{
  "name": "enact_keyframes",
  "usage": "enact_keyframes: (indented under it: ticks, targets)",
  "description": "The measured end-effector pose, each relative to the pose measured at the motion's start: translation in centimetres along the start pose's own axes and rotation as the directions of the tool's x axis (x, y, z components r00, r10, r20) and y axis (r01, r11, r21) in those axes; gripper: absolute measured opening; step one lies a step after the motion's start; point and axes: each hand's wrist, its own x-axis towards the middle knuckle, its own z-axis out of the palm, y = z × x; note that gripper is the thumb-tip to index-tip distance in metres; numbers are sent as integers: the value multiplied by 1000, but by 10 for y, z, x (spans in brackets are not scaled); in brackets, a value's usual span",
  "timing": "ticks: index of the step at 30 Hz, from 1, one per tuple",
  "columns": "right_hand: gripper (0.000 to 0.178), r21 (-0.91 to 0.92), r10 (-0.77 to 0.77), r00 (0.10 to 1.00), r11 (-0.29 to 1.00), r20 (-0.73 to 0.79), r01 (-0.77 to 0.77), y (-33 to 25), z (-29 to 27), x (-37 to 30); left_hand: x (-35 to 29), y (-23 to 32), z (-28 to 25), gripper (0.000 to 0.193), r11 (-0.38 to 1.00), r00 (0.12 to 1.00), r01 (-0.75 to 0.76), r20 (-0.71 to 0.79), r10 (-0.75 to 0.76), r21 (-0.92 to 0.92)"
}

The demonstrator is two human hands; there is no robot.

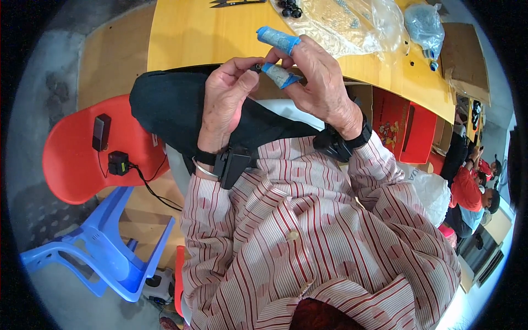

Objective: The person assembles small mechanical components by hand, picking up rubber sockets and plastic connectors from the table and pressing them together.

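Pinching a small dark piece point(255, 69) between thumb and finger of the left hand point(225, 96), just before the edge of the yellow tabletop point(201, 33) and over dark cloth point(170, 102) on the lap. Holding the right hand point(322, 82) very near, with thumb and pointing finger wrapped in blue tape point(278, 39); not showing clearly whether gripping the piece too or only being close. Maybe losing the piece from here, because of being so tiny and sitting right at the fingertips. Perhaps feeling less through the tape, and so pushing too hard or knocking it out. Perhaps catching it on the rough tape edge too. If slipping, likely dropping into the dark cloth and being hard to find there. If bumping the tabletop, possibly rolling the black balls point(296, 12) near the little scissors point(236, 3).
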Motion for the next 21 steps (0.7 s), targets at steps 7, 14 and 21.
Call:
enact_keyframes:
  ticks: [7,14,21]
  targets:
    - [57,-128,-129,983,981,129,145,2,-5,5,1,-1,-5,37,998,996,4,87,-9,67]
    - [53,-100,-116,990,987,75,123,0,-5,0,-3,2,3,25,989,998,53,23,-51,-141]
    - [54,9,-86,996,996,34,85,-6,1,-2,0,1,-1,25,993,999,45,27,-43,-112]
